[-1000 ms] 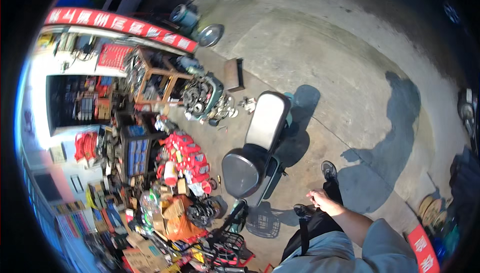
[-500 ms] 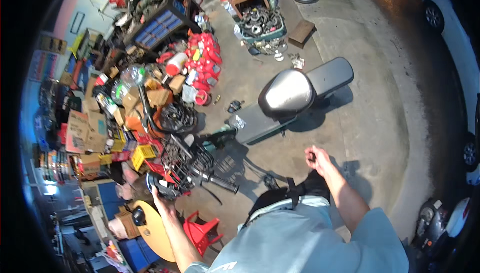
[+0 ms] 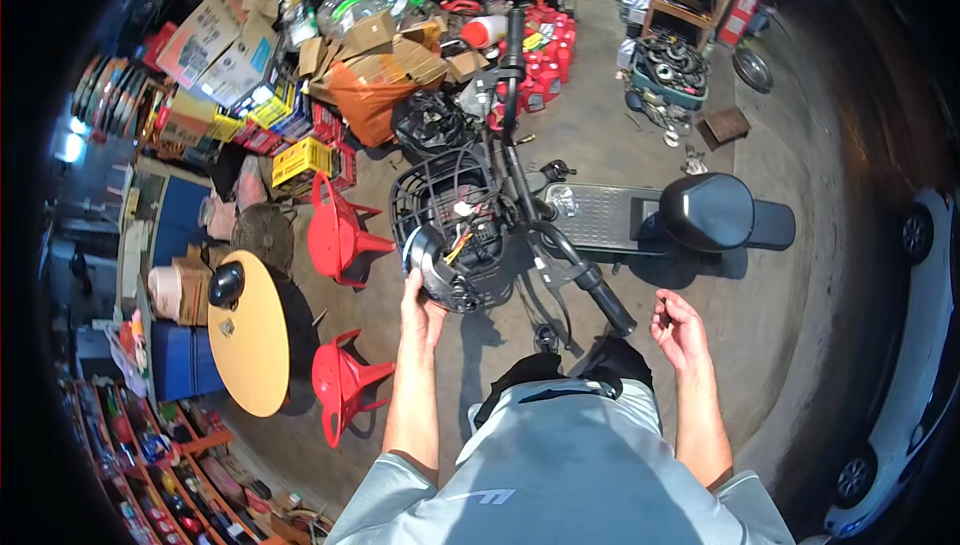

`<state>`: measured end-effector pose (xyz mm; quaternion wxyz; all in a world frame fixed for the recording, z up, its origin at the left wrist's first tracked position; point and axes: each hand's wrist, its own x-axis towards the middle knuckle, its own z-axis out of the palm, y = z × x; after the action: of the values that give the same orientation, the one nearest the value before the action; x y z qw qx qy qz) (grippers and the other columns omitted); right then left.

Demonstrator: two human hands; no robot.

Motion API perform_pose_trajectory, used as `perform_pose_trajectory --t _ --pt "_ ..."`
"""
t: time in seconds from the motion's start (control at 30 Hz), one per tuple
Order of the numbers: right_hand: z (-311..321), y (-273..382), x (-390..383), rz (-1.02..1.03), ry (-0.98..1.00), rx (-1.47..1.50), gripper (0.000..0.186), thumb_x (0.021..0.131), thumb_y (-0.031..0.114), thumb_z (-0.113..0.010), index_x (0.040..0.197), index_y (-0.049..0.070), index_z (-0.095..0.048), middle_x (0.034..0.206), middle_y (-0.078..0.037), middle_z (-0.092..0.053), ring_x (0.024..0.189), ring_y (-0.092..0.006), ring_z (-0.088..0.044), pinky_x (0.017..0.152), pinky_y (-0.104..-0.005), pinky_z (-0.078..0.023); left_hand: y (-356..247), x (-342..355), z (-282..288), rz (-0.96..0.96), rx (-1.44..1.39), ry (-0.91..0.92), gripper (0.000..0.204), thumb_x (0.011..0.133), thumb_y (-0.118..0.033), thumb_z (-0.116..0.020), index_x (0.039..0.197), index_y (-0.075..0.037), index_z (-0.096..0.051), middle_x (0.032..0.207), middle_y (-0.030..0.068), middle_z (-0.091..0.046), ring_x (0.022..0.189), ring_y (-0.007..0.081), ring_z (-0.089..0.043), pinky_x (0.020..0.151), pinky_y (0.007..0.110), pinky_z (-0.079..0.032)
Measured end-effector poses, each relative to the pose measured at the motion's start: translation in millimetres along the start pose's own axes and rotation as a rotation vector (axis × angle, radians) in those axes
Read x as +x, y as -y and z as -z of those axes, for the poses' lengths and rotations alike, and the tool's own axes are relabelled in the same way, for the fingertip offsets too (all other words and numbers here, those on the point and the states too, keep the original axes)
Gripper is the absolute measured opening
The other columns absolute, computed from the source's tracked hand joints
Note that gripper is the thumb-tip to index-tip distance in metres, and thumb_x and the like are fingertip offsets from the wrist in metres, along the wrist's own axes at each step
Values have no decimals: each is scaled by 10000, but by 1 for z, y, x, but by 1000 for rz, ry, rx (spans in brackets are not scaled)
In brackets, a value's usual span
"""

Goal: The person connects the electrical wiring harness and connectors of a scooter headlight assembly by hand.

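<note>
In front of me stands an electric scooter (image 3: pixel 605 217) with a flat footboard and a round dark seat. Its black handlebar (image 3: pixel 603 302) reaches toward me, and a black wire basket (image 3: pixel 405 192) hangs at its front. My left hand (image 3: pixel 424 317) grips a round black headlight (image 3: pixel 427 250) with a pale bluish rim, at the basket's near side. Loose coloured wires (image 3: pixel 459 244) show beside the lamp. Right of the handlebar grip, my right hand (image 3: pixel 683 333) is raised with curled fingers around a small dark thing too small to name.
Two red stools (image 3: pixel 335 230) and a round yellow table (image 3: pixel 250 345) are at left. Cardboard boxes (image 3: pixel 228 50) and red bottles (image 3: pixel 545 50) crowd the far side. A bin of metal parts (image 3: pixel 668 73) stands at far right; a white car (image 3: pixel 905 375) is beyond.
My view has turned left and my body has shifted toward the scooter's front. The headlight is now beside the basket in my left hand; my right hand has come nearer the handlebar grip.
</note>
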<state>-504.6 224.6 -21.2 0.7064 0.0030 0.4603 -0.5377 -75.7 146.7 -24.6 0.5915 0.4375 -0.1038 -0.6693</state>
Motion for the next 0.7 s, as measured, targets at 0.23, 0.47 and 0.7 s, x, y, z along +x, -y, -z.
perform_pose_trajectory --t 0.23,0.47,0.7 --pt "-75 18 11 -11 269 12 124 952 160 -513 982 46 -550 756 -31 -536 646 -152 -536 571 -277 -458 3 6 2 44 -75 0 519 903 -426 -565 1275 -68 -505 1184 107 -614 1070 264 -597 914 467 -467" --pt "-148 6 47 -140 499 -95 122 930 163 -562 964 45 -560 841 -64 -580 665 -146 -556 587 -281 -471 -3 6 0 13 -92 -25 528 913 -403 -557 1303 -55 -484 1214 118 -603 1100 268 -586 938 452 -456" --pt "-206 -52 63 -225 534 -237 124 947 167 -554 952 50 -592 822 -35 -631 689 -114 -601 630 -270 -506 -25 38 36 142 -129 77 519 892 -377 -599 1281 -48 -502 1183 115 -613 1089 248 -585 966 429 -438"
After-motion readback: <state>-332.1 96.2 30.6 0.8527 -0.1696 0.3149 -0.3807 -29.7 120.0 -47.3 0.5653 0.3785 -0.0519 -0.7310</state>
